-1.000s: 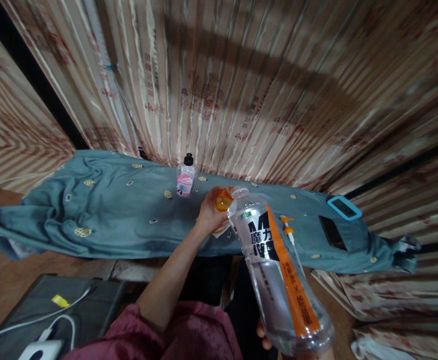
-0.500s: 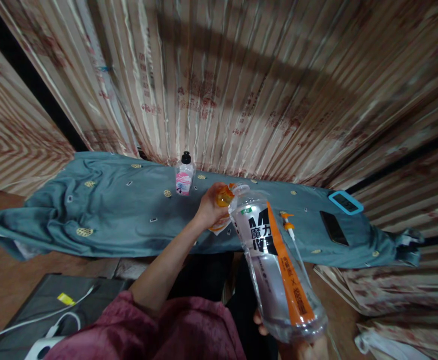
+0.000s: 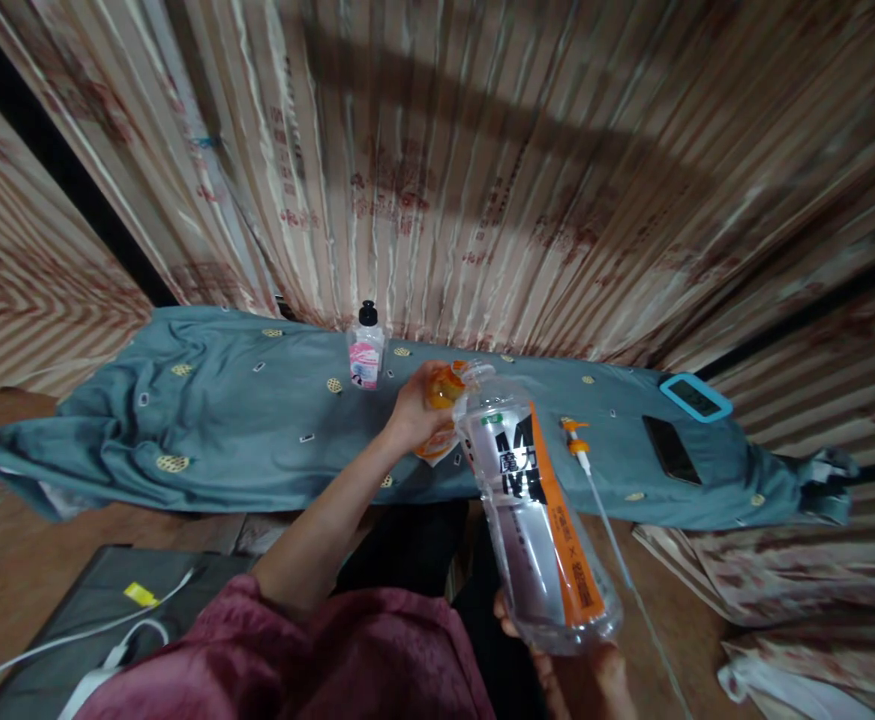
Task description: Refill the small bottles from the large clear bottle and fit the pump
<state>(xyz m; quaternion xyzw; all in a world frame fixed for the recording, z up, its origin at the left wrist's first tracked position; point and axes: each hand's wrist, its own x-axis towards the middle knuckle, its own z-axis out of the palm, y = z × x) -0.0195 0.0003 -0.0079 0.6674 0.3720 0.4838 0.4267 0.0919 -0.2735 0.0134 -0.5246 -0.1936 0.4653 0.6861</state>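
Observation:
My left hand (image 3: 412,410) is wrapped round a small bottle with an amber, see-through neck (image 3: 446,390), over the cloth-covered table. An orange and white label shows below the hand. My right hand (image 3: 583,680) supports a large clear plastic bottle (image 3: 534,520) near its base. This bottle is tilted, with its uncapped mouth by the amber bottle's mouth. Whether the two mouths touch, I cannot tell. The large bottle has a silver, black and orange label, and I make out no liquid in it. To its right lies an orange pump head with a long tube (image 3: 576,440).
A clear bottle with a black cap and pink label (image 3: 366,355) stands at the back of the green tablecloth (image 3: 257,440). A blue-framed timer (image 3: 696,398) and a dark phone (image 3: 669,450) lie at right. Curtains (image 3: 407,180) hang behind. A dark box with cables (image 3: 107,620) stands lower left.
The large bottle's base has moved slightly left and up in view, showing more of the pump tube. The two bottle mouths remain close together. The view has shifted slightly.

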